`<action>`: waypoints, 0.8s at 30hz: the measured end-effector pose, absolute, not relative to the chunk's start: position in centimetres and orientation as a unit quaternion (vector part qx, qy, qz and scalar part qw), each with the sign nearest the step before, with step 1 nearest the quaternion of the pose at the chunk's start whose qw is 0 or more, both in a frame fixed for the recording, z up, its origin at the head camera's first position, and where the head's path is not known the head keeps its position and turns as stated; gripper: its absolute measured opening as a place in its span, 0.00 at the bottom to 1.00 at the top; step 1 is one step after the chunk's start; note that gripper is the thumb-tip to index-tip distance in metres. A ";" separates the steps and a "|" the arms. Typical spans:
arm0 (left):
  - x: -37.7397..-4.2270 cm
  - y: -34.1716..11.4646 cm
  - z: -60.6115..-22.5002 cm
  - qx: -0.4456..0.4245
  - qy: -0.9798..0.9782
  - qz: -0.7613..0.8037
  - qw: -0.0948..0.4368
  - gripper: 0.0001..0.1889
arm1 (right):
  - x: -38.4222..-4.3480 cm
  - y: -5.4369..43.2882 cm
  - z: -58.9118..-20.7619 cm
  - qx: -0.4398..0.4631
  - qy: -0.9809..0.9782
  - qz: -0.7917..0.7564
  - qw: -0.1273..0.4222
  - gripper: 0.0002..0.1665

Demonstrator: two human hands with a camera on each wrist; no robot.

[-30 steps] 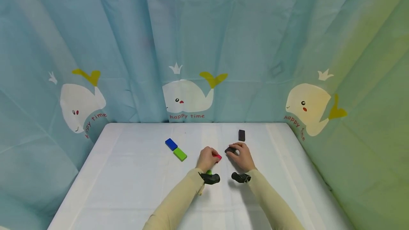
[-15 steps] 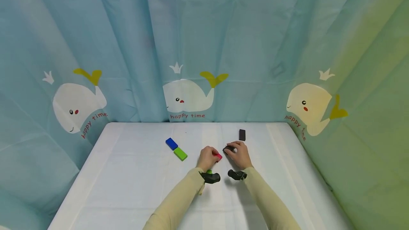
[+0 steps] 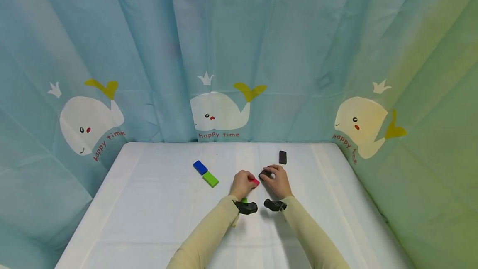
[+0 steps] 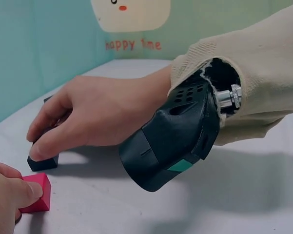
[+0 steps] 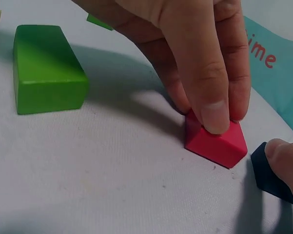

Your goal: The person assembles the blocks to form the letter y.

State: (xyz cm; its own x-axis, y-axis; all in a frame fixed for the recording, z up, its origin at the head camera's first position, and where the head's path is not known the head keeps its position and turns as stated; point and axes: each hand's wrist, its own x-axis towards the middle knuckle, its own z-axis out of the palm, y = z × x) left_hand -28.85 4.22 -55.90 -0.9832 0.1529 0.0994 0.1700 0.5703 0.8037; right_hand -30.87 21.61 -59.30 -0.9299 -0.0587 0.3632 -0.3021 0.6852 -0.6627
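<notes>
Head view: a blue curtain (image 3: 149, 53) with white whales, filling the whole upper half and both sides of the frame. Below it, in the lower middle, a white table (image 3: 149, 219) under a cloth. On the table, left of centre, a blue block (image 3: 200, 167) and just beside it a light green block (image 3: 210, 179), touching or nearly touching at the corners. Right of centre, towards the far edge, a single black block (image 3: 282, 157), lying alone, near the right hand but apart from it.

At the centre of the table, two hands close together, both sleeves beige. Left hand (image 3: 242, 184) with fingers curled down on a red block (image 3: 255, 182), pinching it against the cloth; in the right wrist view, red block (image 5: 216, 142) at centre right, under the fingertips (image 5: 212, 112), flat on the table. Right hand (image 3: 277, 181) with thumb and fingers closed round a dark block (image 3: 266, 174), this one also down on the table; in the left wrist view, dark block (image 4: 43, 162) at the left edge under the thumb. Red and dark blocks just beside each other, a small gap between. One more green block (image 5: 46, 68) at the upper left of the right wrist view, near the left hand, not touched.
</notes>
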 end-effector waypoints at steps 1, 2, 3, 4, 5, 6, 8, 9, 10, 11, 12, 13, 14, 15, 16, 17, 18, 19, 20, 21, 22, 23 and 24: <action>-28.8 4.2 -55.9 -0.092 -0.886 -0.454 0.012 0.05 | -30.8 21.6 -59.3 0.101 -0.903 0.385 0.161 0.20; -28.8 4.2 -55.9 -0.094 -0.886 -0.453 0.015 0.05 | -30.8 21.5 -59.3 0.103 -0.902 0.386 0.164 0.20; -28.8 4.2 -55.9 -0.096 -0.886 -0.453 0.018 0.05 | -30.7 21.4 -59.3 0.105 -0.901 0.388 0.165 0.20; -28.8 4.2 -55.9 -0.098 -0.886 -0.452 0.021 0.05 | -30.7 21.4 -59.2 0.108 -0.900 0.389 0.165 0.20; -28.8 4.2 -55.9 -0.100 -0.886 -0.451 0.025 0.05 | -30.7 21.3 -59.1 0.111 -0.899 0.390 0.165 0.20; -28.7 4.2 -56.0 -0.102 -0.887 -0.450 0.028 0.05 | -30.6 21.2 -59.1 0.114 -0.899 0.391 0.163 0.20; -28.7 4.2 -56.0 -0.103 -0.888 -0.446 0.031 0.05 | -30.6 21.1 -59.0 0.117 -0.900 0.390 0.157 0.20; -28.7 4.2 -56.1 -0.104 -0.889 -0.444 0.033 0.05 | -30.6 21.0 -59.0 0.119 -0.900 0.390 0.153 0.20; -28.7 4.2 -56.1 -0.104 -0.890 -0.442 0.034 0.06 | -30.6 21.0 -59.0 0.120 -0.901 0.390 0.150 0.20; -28.6 4.2 -56.1 -0.105 -0.891 -0.441 0.035 0.06 | -30.6 20.9 -59.0 0.120 -0.901 0.390 0.147 0.20; -28.6 4.2 -56.1 -0.105 -0.891 -0.440 0.037 0.06 | -30.6 20.9 -59.0 0.121 -0.902 0.390 0.144 0.20; -28.6 4.2 -56.1 -0.106 -0.891 -0.439 0.038 0.07 | -30.6 20.8 -59.0 0.121 -0.902 0.388 0.143 0.20; -28.6 4.2 -56.2 -0.106 -0.892 -0.438 0.040 0.07 | -30.6 20.8 -59.0 0.122 -0.902 0.388 0.143 0.20; -28.6 4.2 -56.2 -0.106 -0.892 -0.437 0.040 0.07 | -30.5 20.7 -59.1 0.123 -0.902 0.387 0.143 0.19; -28.6 4.2 -56.2 -0.105 -0.892 -0.437 0.040 0.07 | -30.5 20.7 -59.1 0.126 -0.902 0.387 0.143 0.19; -28.6 4.3 -56.2 -0.104 -0.893 -0.436 0.041 0.07 | -30.5 20.6 -59.1 0.128 -0.902 0.387 0.143 0.19; -28.7 4.3 -56.3 -0.102 -0.894 -0.435 0.040 0.07 | -30.5 20.6 -59.1 0.131 -0.902 0.387 0.143 0.19; -28.7 4.3 -56.3 -0.100 -0.895 -0.434 0.038 0.07 | -30.5 20.5 -59.0 0.133 -0.902 0.386 0.143 0.19; -28.7 4.4 -56.3 -0.098 -0.896 -0.431 0.038 0.07 | -30.5 20.5 -59.1 0.135 -0.901 0.386 0.141 0.18; -28.7 4.4 -56.4 -0.096 -0.897 -0.430 0.036 0.07 | -30.5 20.4 -59.1 0.136 -0.902 0.386 0.141 0.18; -28.8 4.4 -56.4 -0.094 -0.898 -0.429 0.035 0.07 | -30.5 20.4 -59.1 0.137 -0.901 0.386 0.140 0.18; -28.8 4.5 -56.4 -0.093 -0.899 -0.427 0.034 0.07 | -30.5 20.3 -59.1 0.137 -0.901 0.387 0.140 0.18; -28.7 4.5 -56.3 -0.091 -0.900 -0.425 0.034 0.07 | -30.4 20.3 -59.2 0.137 -0.901 0.386 0.140 0.18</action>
